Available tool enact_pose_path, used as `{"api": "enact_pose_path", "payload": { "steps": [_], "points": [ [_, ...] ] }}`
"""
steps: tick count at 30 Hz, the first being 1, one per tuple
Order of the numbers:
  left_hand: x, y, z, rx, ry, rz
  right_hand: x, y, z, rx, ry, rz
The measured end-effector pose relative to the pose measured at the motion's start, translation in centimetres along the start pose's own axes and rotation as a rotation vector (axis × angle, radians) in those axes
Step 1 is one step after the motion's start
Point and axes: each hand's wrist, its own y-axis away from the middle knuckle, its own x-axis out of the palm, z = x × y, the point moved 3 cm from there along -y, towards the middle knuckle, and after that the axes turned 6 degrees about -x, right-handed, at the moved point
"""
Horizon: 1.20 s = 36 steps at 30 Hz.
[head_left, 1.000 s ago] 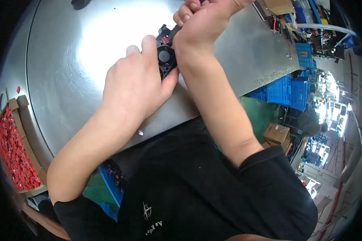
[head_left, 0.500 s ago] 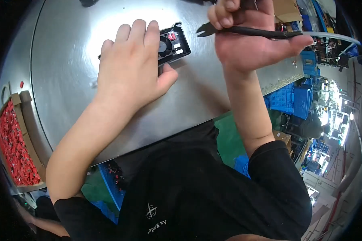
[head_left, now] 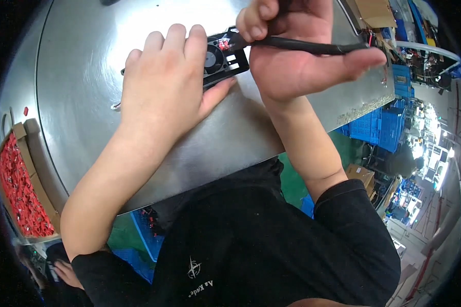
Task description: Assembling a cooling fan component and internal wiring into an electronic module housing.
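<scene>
My left hand lies over a black plastic housing, its fingers over the far side and the thumb along the near edge. A small black fan shows beside the fingers, with part of it covered by them. Near the fan sits a small red part in the housing. My right hand, palm up, grips black-handled pliers. Their jaws reach into the housing at the red part; whether they are closed on it cannot be made out.
The housing rests on a shiny metal table. A cardboard box full of red parts stands at the left, near a loose red piece. Blue crates stand at the right. At the lower left another person's hand shows.
My right hand has moved left with the pliers, bringing the jaws from beside the housing to the red part. My left thumb has shifted along the housing's near edge.
</scene>
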Motion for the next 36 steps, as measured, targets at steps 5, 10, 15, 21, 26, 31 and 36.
{"api": "enact_pose_path", "payload": {
  "steps": [5,10,15,21,26,31,36],
  "points": [
    [-0.2,0.1,0.0,-0.005,0.012,0.032,-1.2,0.1,0.6,-0.114,0.254,-0.056],
    [-0.1,-0.5,0.9,0.057,0.078,0.045,-2.0,-0.1,2.2,-0.223,0.654,-0.157],
    [-0.5,-1.5,2.1,0.232,0.163,0.082,-1.2,0.0,2.0,0.059,0.348,-0.082],
    [-1.3,-2.1,2.2,0.37,0.223,0.128,0.9,0.2,0.7,0.156,-0.002,-0.024],
    [-1.3,-2.2,2.2,0.355,0.235,0.139,0.3,0.2,1.1,0.166,0.141,-0.048],
    [-1.2,-2.1,2.3,0.358,0.225,0.14,1.1,0.0,0.3,0.106,1.265,-0.012],
    [-0.8,-2.0,2.4,0.35,0.222,0.161,1.1,-0.6,-0.2,0.144,1.239,-0.02]
  ]
}}
